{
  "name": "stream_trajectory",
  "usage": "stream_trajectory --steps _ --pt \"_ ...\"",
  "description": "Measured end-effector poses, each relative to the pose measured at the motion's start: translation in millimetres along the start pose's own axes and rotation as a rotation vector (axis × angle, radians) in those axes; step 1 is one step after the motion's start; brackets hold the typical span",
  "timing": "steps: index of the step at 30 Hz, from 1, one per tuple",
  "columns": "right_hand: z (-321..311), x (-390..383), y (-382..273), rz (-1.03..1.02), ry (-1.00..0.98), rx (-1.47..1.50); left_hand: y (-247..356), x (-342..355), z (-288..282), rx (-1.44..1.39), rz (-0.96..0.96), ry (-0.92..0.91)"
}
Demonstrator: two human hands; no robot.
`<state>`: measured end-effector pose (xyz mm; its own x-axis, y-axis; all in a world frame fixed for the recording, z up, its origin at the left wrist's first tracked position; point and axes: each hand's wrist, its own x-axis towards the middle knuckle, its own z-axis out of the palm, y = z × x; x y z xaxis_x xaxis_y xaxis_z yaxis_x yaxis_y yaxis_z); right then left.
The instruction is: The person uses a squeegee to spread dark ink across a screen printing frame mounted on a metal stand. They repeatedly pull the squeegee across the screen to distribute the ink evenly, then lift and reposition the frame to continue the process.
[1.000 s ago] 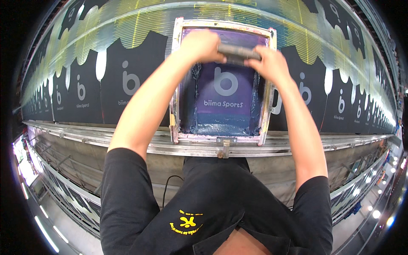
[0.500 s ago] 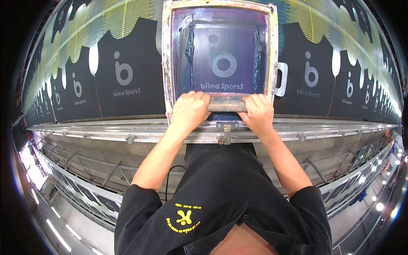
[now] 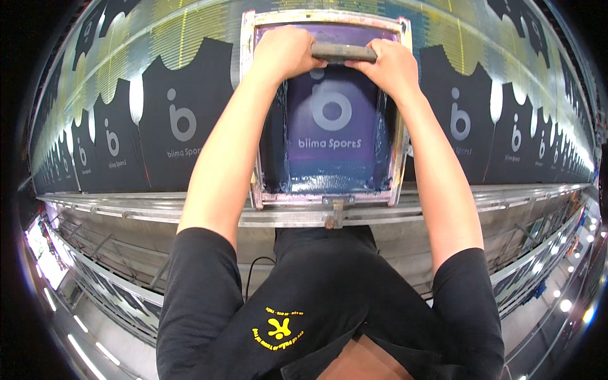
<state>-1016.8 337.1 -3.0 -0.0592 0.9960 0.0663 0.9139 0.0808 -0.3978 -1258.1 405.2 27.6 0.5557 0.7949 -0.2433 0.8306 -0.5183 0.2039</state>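
Note:
My left hand [image 3: 284, 54] and my right hand [image 3: 391, 66] are both closed on the grey squeegee [image 3: 344, 52], held level across the far end of a screen-printing frame [image 3: 404, 95]. Inside the frame is purple mesh [image 3: 332, 155] with a pale logo, bordered by glossy dark blue ink [image 3: 326, 182] along the sides and near edge. The far part of the mesh is partly hidden by my hands and the squeegee. A metal bracket [image 3: 337, 210] at the frame's near edge sits on the rail.
Black garment panels [image 3: 180, 88] with pale printed logos lie in a long row either side of the frame, on a translucent yellow-striped table [image 3: 174, 28]. Metal rails [image 3: 145, 206] run along its near edge. My torso is below; more racks and ceiling lights show at the rim.
Between one second and half a second ago, both hands drew the squeegee from the far end to the near end. Since then they have moved it back to the far end, still gripping it.

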Motion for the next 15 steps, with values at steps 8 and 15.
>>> stream_trajectory --steps 8,15 --pt "-3.2 -218.7 -50.8 -0.161 -0.022 0.114 79.8 -206.6 57.9 -0.109 -0.014 -0.061" --pt "-6.1 -220.8 -52.1 -0.219 -0.022 0.181 77.7 -211.7 34.7 -0.119 0.012 -0.111"
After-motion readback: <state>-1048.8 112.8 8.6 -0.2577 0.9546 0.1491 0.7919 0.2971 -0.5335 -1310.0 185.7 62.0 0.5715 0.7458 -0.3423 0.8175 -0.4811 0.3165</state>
